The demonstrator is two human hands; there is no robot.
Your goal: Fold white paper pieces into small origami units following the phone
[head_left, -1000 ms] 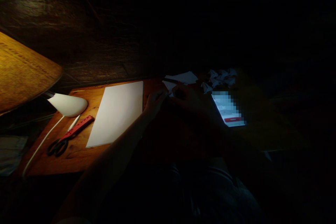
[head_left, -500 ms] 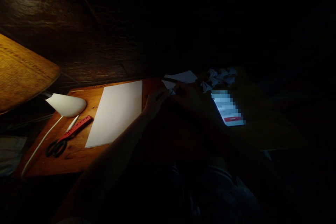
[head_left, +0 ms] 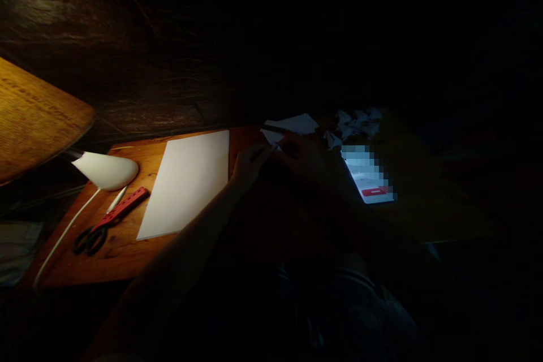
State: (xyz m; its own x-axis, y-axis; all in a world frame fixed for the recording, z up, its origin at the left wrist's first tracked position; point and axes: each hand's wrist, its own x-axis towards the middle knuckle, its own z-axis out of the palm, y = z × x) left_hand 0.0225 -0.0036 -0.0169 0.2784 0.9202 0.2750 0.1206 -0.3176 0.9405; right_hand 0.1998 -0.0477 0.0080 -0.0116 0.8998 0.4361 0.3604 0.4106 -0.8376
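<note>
The scene is very dark. My left hand and my right hand meet over the middle of the wooden table, both with fingers curled in around something small and pale that I cannot make out. Just beyond them lies a white paper piece. A large white sheet lies flat to the left of my left hand. A lit phone lies to the right of my right hand.
A white lamp head with its cable sits at the table's left. Scissors, a red ruler and a pen lie beside it. Crumpled paper is at the back right. A woven round object is at far left.
My hands stay together in the same spot, with only slight finger movement. The view has drifted slightly.
</note>
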